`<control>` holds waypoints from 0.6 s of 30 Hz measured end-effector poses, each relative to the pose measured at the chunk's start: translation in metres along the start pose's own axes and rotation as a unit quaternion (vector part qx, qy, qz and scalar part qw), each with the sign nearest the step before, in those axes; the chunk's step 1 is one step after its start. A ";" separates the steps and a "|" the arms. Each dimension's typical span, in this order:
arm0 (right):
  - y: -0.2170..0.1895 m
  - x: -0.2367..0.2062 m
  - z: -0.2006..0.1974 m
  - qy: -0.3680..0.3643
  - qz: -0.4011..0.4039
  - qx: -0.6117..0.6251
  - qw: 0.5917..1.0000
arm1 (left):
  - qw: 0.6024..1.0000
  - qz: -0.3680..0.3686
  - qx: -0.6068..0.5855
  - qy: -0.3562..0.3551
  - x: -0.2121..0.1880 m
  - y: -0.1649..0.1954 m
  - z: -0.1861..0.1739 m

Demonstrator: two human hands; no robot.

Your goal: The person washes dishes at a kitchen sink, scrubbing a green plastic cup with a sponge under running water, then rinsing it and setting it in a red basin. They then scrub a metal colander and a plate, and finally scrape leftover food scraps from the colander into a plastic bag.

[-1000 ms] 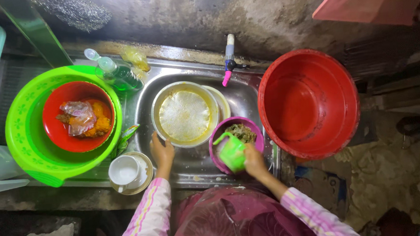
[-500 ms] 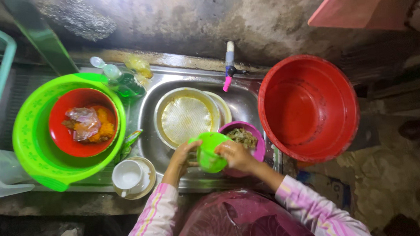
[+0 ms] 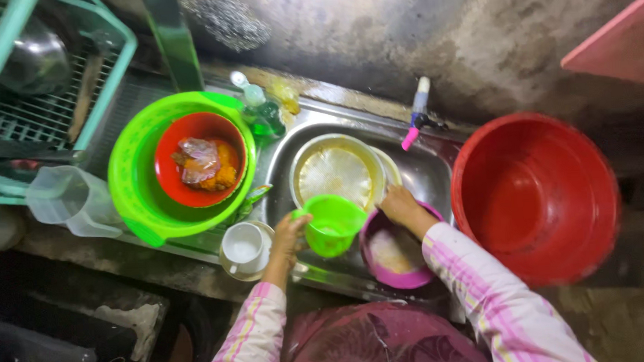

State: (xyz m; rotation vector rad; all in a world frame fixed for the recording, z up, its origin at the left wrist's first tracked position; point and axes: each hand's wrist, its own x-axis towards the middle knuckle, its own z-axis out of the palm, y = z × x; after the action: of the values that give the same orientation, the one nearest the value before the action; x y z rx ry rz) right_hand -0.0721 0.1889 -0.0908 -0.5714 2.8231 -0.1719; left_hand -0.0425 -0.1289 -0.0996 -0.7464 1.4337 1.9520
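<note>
- Left hand (image 3: 290, 238): fingers closed on the handle side of a small bright-green plastic cup (image 3: 331, 223), which it holds over the near edge of the sink, mouth up and a little tilted.
- Right hand (image 3: 400, 205): reaches past the cup; fingers curled at the far rim of a round purple plastic bowl (image 3: 396, 256). Whether it grips the rim or only rests there cannot be told.
- Purple bowl: stands in the steel sink (image 3: 424, 170), just right of the cup, with pale food scraps inside; unwashed, to judge by that.
- Round pale metal plate (image 3: 334, 171): lies in the sink behind the cup and appears soiled still.
- Tap with pink tip (image 3: 416, 122): at the sink's back edge; no running water visible.
- White cup on a saucer (image 3: 242, 249): on the worktop, just left of the left hand.
- Large green plastic basin (image 3: 143, 201): left of the sink, holding a red bowl (image 3: 200, 169) with leftovers.
- Big red plastic tub (image 3: 535, 192): right of the sink.
- Progress, as a judgement: washing looks barely begun; most items remain dirty.
</note>
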 end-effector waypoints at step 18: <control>-0.032 -0.204 0.018 -0.139 -0.016 -0.063 0.988 | 0.985 0.063 -0.120 -0.106 -0.016 0.030 0.013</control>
State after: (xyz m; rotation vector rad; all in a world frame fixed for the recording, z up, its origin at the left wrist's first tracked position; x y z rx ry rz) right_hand 0.1264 0.2398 -0.0574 -0.6160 2.5670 0.0766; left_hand -0.0559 -0.1253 -0.0657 -0.5399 1.1559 2.2556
